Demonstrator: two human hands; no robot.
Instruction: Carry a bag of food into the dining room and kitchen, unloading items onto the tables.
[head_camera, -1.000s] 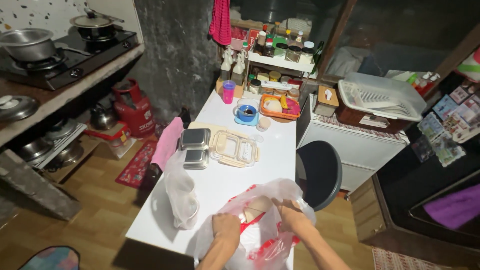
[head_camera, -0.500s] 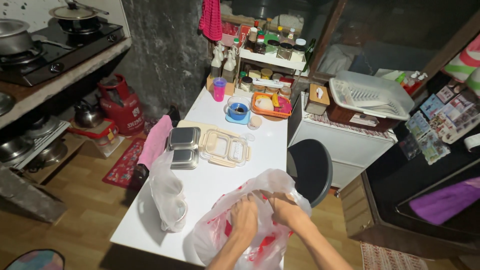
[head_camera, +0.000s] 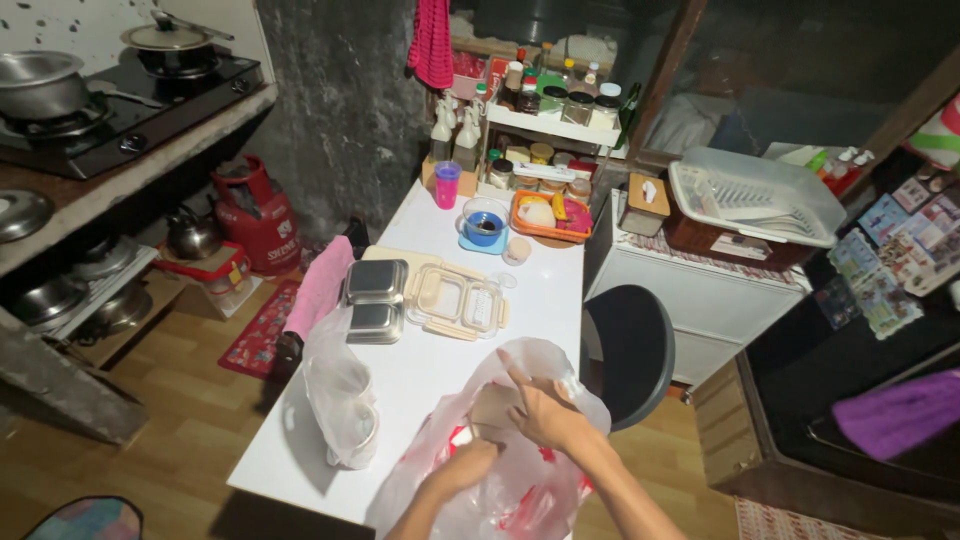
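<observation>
1. A crinkled white plastic bag with red print (head_camera: 520, 480) sits at the near end of the long white table (head_camera: 440, 375), its mouth pulled open.
2. The right hand (head_camera: 540, 412) lies over the bag's opening, fingers spread wide on a flat tan object (head_camera: 492, 408) (possibly paper or card; I cannot tell which).
3. The left hand (head_camera: 462, 467) reaches into the bag just below, fingers curled; whether it grips anything cannot be told.
4. A second, clear plastic bag (head_camera: 340, 395) stands just left of the first, a white bowl showing through it.
5. Further up the table lie two stacked steel lunch tins (head_camera: 374, 298), touching a beige plastic container with clip lid (head_camera: 455, 300).
6. A round dark grey stool (head_camera: 626, 350) stands beside the table's right edge.
</observation>
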